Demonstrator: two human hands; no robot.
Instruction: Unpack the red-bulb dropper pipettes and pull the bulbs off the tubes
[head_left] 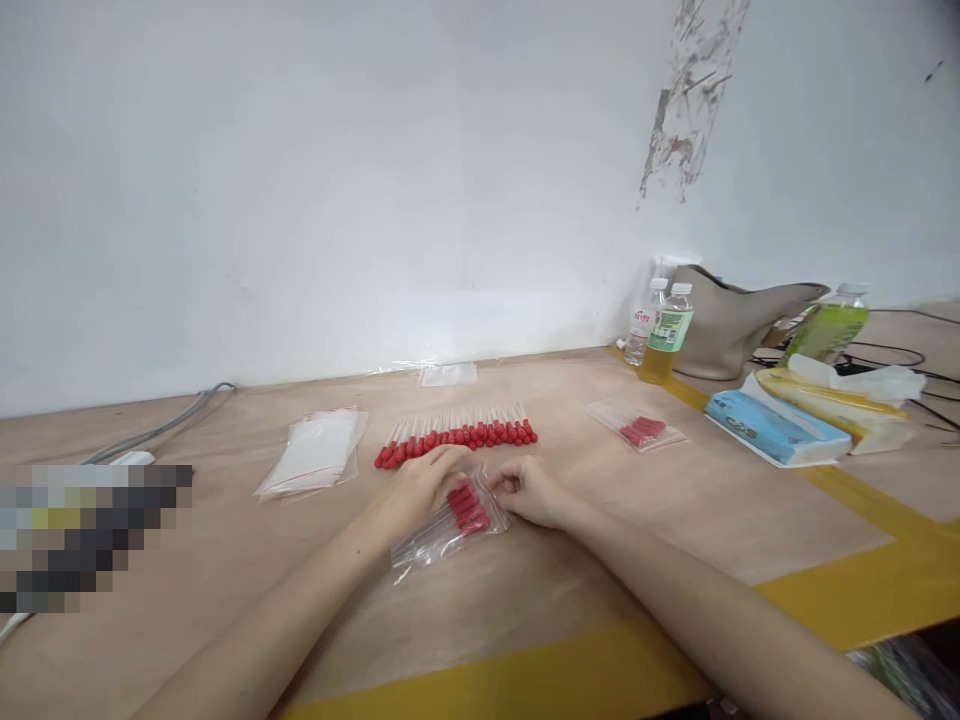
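Note:
A clear zip bag [427, 548] lies tilted on the table between my hands, with several red pieces [469, 508] showing through it. My left hand [429, 488] is closed on its upper left side, the fingertips partly hidden. On the right, my right hand [534, 490] pinches the bag's edge with curled fingers. Just beyond both hands stretches a row of thin clear sticks or tubes with red ends [457, 437], red ends towards me. A stack of flat clear bags [313, 455] lies to the left, and another bag with red pieces [637, 428] lies to the right.
Drink bottles [666, 335] and a grey-brown container [720, 320] stand at the back right. Tissue packs [776, 430] lie before them, near black cables. A grey cable [169, 425] and a blurred-out object [90, 535] are at left. Yellow tape [510, 680] marks the front edge.

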